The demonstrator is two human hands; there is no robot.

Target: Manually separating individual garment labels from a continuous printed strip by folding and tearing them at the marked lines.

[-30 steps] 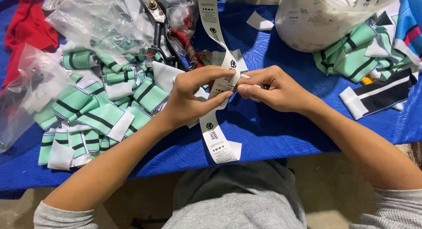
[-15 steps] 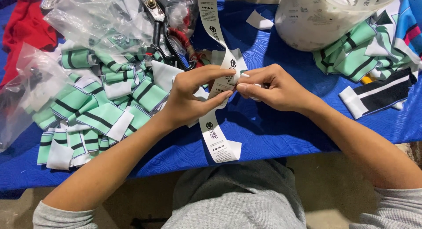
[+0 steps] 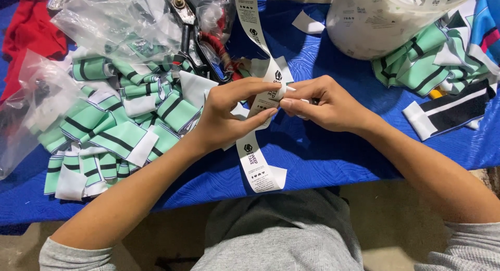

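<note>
A: Label strip (image 3: 259,102), white, printed in black. Where does it lie?

B: Over the middle of the table (image 3: 323,156), which is covered in blue cloth. It comes down from the far edge, passes between both hands and ends near the near edge, where its tip is folded back.

A: Left hand (image 3: 229,115)?

B: Closed on the strip. Thumb below and forefinger above pinch it at mid-length.

A: Right hand (image 3: 325,104)?

B: Also closed on the strip, fingertips just beside those of the left hand. What the fingers do at the pinch is too small to tell.

A: Items to the left?

B: Green pieces (image 3: 114,130), striped black and white, heaped from the left edge towards the middle. Clear bags (image 3: 109,21) lie over the heap at the far side, one more at the left edge. Red cloth (image 3: 26,31) sits in the far left corner.

A: Behind the hands?

B: Scissors (image 3: 190,39), dark, points towards the hands, partly under the bags and near the strip.

A: To the right?

B: White roll (image 3: 375,21), large, at the far edge. More green pieces (image 3: 422,62) lie beside it at the right edge, and one black-and-white piece (image 3: 448,112) lies nearer, well apart from the right hand.
</note>
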